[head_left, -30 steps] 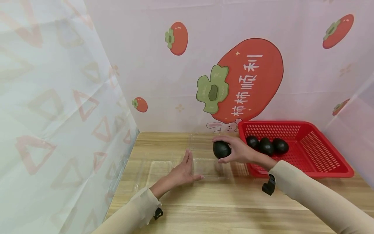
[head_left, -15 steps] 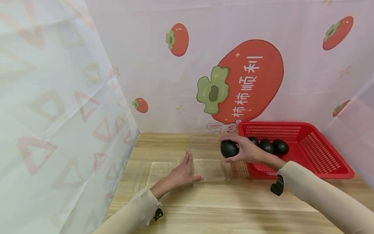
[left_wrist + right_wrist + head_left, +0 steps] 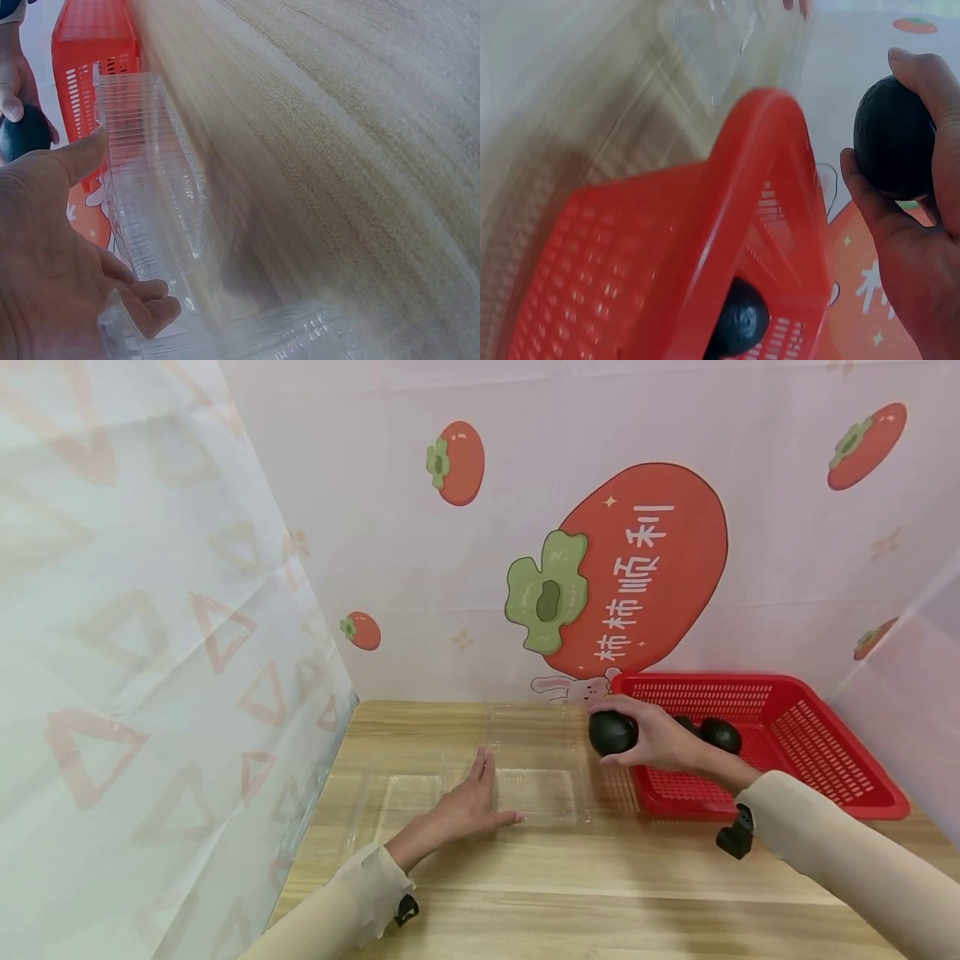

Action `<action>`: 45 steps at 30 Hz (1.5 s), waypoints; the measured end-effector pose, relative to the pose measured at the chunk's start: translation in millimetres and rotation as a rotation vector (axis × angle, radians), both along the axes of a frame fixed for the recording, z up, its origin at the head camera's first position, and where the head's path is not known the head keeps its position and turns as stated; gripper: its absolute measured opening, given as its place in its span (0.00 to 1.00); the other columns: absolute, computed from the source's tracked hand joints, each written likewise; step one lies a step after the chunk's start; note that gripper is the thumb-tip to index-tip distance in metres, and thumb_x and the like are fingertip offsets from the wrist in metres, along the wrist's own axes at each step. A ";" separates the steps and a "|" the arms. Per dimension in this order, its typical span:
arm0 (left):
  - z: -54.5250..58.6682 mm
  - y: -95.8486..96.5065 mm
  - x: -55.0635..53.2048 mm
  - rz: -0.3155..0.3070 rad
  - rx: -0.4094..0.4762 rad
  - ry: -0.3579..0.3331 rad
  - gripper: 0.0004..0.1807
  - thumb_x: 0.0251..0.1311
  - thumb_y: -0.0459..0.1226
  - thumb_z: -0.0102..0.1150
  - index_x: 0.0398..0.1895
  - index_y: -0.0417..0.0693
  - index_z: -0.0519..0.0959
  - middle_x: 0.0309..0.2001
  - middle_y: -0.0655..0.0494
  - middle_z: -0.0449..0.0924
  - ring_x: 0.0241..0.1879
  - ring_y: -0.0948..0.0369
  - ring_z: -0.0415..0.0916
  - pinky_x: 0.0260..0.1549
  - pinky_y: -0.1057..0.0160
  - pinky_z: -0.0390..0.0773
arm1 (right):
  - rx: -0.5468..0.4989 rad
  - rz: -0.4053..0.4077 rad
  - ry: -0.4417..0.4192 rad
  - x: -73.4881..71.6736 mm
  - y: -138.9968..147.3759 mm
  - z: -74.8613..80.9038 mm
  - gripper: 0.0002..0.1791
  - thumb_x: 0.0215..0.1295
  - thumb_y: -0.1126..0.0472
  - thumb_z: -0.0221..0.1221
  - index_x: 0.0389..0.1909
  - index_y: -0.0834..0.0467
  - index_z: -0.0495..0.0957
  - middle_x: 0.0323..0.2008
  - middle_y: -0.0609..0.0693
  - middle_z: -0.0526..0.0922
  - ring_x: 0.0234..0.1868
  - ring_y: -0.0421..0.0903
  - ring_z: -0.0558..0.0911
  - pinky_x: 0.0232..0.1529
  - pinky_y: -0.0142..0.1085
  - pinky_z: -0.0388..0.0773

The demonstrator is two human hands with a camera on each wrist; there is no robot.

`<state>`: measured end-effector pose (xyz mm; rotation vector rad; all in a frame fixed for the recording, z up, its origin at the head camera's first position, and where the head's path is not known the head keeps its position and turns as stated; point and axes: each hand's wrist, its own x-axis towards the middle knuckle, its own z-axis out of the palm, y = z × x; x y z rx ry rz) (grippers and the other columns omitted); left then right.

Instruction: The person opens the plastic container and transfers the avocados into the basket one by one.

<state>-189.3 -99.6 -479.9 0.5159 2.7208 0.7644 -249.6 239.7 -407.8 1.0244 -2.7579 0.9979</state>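
Observation:
My right hand (image 3: 660, 735) grips a dark avocado (image 3: 611, 732) in the head view, held up beside the left rim of the red basket (image 3: 840, 727). In the right wrist view, thumb and fingers wrap the same avocado (image 3: 894, 139), above the basket's edge. My left hand (image 3: 465, 802) lies with fingers extended at the left side of a clear plastic container (image 3: 536, 817). Its thumb touches or nearly touches the container wall (image 3: 124, 172) in the left wrist view. Inside the basket an avocado (image 3: 720, 737) shows, with another partly hidden behind the right hand.
Another clear plastic container (image 3: 405, 793) stands left of the left hand. A clear flap or lid (image 3: 536, 727) extends behind the nearer container. Printed cloth walls (image 3: 420, 560) border the wooden table (image 3: 540, 893) at the back and sides.
My right hand has moved right with the avocado, from above the clear container to the basket's left rim, covering more of the avocados inside. My left hand has stayed put.

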 end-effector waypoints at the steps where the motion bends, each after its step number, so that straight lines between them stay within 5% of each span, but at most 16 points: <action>1: -0.1 0.0 0.0 0.000 0.000 0.000 0.66 0.62 0.58 0.73 0.84 0.30 0.43 0.85 0.33 0.33 0.43 0.44 0.86 0.20 0.59 0.77 | 0.005 -0.006 0.004 -0.4 2.3 0.5 0.44 0.49 0.50 0.84 0.69 0.50 0.76 0.67 0.53 0.80 0.64 0.54 0.77 0.54 0.49 0.85; 14: -0.1 1.2 0.4 0.003 -0.010 -0.001 0.66 0.62 0.59 0.73 0.84 0.30 0.43 0.85 0.33 0.33 0.39 0.47 0.86 0.19 0.60 0.76 | 0.022 -0.053 0.000 -5.2 31.4 5.5 0.42 0.53 0.50 0.82 0.69 0.47 0.76 0.65 0.51 0.79 0.61 0.51 0.76 0.54 0.51 0.82; 26: 0.3 1.3 0.0 0.011 -0.013 -0.011 0.66 0.62 0.59 0.72 0.85 0.31 0.42 0.85 0.34 0.33 0.43 0.45 0.86 0.20 0.60 0.77 | 0.033 -0.110 -0.006 -6.2 56.7 12.8 0.43 0.54 0.52 0.82 0.70 0.57 0.75 0.66 0.56 0.78 0.60 0.56 0.76 0.53 0.57 0.82; 45: -0.3 1.2 -0.3 0.011 -0.020 -0.022 0.66 0.63 0.60 0.71 0.85 0.32 0.42 0.86 0.36 0.32 0.55 0.41 0.84 0.27 0.57 0.80 | 0.085 -0.146 0.069 -5.6 97.0 13.9 0.40 0.52 0.55 0.82 0.67 0.53 0.77 0.60 0.54 0.81 0.55 0.52 0.78 0.45 0.36 0.83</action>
